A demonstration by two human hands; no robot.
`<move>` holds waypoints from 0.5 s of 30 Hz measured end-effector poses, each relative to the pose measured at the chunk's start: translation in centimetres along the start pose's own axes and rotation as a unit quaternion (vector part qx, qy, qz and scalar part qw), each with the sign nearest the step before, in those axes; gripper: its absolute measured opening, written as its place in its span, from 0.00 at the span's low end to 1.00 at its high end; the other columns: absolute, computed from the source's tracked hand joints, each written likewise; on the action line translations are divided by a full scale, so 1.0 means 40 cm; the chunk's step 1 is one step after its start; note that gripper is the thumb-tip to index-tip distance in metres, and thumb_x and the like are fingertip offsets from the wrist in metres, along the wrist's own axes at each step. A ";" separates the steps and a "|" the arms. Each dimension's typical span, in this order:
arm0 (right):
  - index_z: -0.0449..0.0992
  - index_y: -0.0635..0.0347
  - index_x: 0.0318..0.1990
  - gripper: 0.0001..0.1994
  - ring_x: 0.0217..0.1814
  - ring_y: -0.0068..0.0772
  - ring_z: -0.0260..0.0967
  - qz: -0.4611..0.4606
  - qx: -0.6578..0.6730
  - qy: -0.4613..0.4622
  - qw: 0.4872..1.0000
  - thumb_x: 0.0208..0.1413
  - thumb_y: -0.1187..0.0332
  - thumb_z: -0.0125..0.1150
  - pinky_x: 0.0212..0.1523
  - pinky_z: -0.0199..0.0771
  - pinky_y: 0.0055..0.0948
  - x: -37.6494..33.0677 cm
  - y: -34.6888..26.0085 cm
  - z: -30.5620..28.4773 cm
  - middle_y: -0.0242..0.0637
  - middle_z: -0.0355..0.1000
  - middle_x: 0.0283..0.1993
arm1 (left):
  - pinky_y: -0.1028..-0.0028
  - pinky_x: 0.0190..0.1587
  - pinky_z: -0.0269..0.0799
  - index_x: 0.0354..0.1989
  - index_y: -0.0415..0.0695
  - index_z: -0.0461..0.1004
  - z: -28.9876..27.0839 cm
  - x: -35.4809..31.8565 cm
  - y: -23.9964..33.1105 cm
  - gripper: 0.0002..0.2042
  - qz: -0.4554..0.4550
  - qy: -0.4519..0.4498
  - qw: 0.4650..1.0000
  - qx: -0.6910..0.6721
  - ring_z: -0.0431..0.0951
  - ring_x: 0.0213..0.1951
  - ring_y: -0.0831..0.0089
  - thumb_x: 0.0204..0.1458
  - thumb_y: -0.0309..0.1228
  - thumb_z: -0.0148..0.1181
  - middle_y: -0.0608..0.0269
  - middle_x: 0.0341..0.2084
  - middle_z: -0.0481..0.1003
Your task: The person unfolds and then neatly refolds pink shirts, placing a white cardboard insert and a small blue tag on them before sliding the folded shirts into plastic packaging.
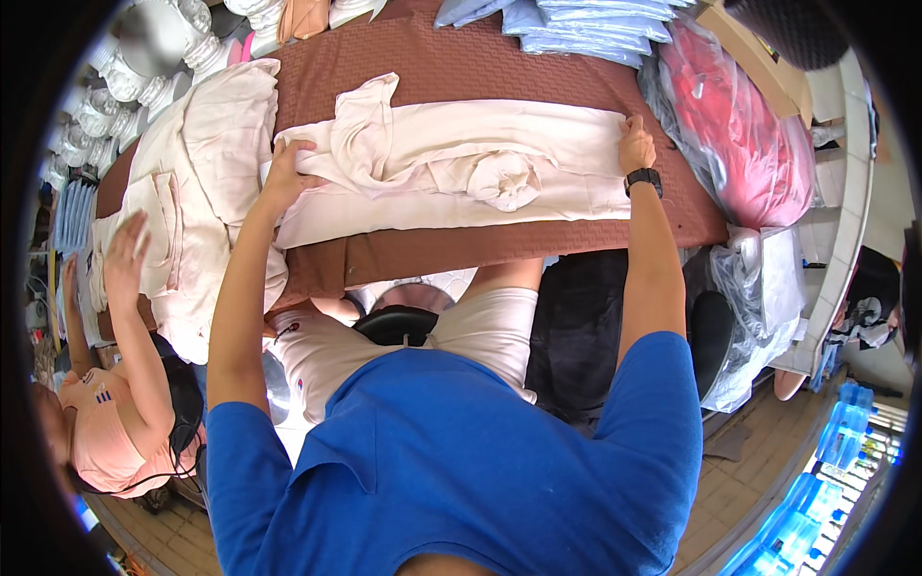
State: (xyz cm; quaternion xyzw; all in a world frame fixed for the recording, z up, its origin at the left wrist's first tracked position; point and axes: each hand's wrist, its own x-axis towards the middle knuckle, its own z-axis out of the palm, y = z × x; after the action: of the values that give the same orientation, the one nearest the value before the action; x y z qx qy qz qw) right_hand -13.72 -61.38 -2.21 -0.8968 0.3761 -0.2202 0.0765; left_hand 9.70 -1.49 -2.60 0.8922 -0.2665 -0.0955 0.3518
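The left hand (292, 173) lies at the left end of a long cream cloth (461, 130), thumb and fingers spread apart over it; from this angle I cannot tell whether they pinch the fabric. The right hand (636, 149) is closed on the cloth's right end, a dark watch (642, 181) on its wrist. Between the 2 hands the cloth lies lengthwise across the table (451, 48), with a loose, twisted fold near the left hand and 1 round, swirled bunch right of its middle.

The table has a brown textured cover. Left of the cloth, a heap of cream fabric (206, 149) hangs over the near edge. Beside it sits a co-worker in a peach top (120, 432), hands raised. At the far edge are blue packets (595, 29) in clear wrapping; to the right, a plastic bag (740, 125) shows red and pink contents near a cardboard box (759, 62). Blue bottles (843, 432) stand at lower right.
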 end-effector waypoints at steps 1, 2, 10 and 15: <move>0.69 0.55 0.47 0.13 0.48 0.60 0.75 -0.015 0.009 0.004 1.000 0.65 0.57 0.54 0.46 0.73 0.55 -0.004 0.014 0.005 0.53 0.77 0.42 | 0.63 0.67 0.60 0.53 0.48 0.70 0.002 0.004 0.002 0.34 0.002 -0.003 1.000 0.006 0.55 0.69 0.48 0.33 0.27 0.81 0.43 0.63 0.61; 0.70 0.56 0.45 0.11 0.48 0.59 0.74 -0.041 0.027 0.058 0.997 0.63 0.60 0.56 0.47 0.72 0.54 -0.003 0.031 0.004 0.52 0.77 0.43 | 0.63 0.68 0.59 0.53 0.49 0.70 0.004 0.009 0.004 0.34 0.005 -0.007 1.000 0.011 0.53 0.70 0.47 0.33 0.27 0.81 0.43 0.63 0.60; 0.76 0.58 0.44 0.15 0.48 0.52 0.69 -0.312 0.195 0.009 0.930 0.46 0.76 0.65 0.52 0.66 0.44 -0.267 -0.152 -0.160 0.44 0.73 0.44 | 0.64 0.68 0.58 0.52 0.49 0.71 -0.001 -0.003 -0.002 0.34 0.019 0.004 1.000 0.013 0.55 0.69 0.47 0.32 0.27 0.81 0.42 0.62 0.62; 0.78 0.57 0.43 0.13 0.47 0.49 0.69 -0.330 0.151 0.006 0.932 0.47 0.77 0.64 0.50 0.66 0.43 -0.323 -0.260 -0.136 0.41 0.74 0.42 | 0.62 0.69 0.57 0.49 0.49 0.71 -0.004 0.014 0.006 0.32 0.011 -0.027 1.000 -0.005 0.57 0.67 0.46 0.31 0.28 0.82 0.38 0.59 0.62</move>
State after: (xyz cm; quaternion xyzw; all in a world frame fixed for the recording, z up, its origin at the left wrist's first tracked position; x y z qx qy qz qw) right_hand -17.56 -44.74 1.43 -0.9467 0.0216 -0.2931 0.1317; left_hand 10.14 -1.86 -2.29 0.8845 -0.2853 -0.1168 0.3502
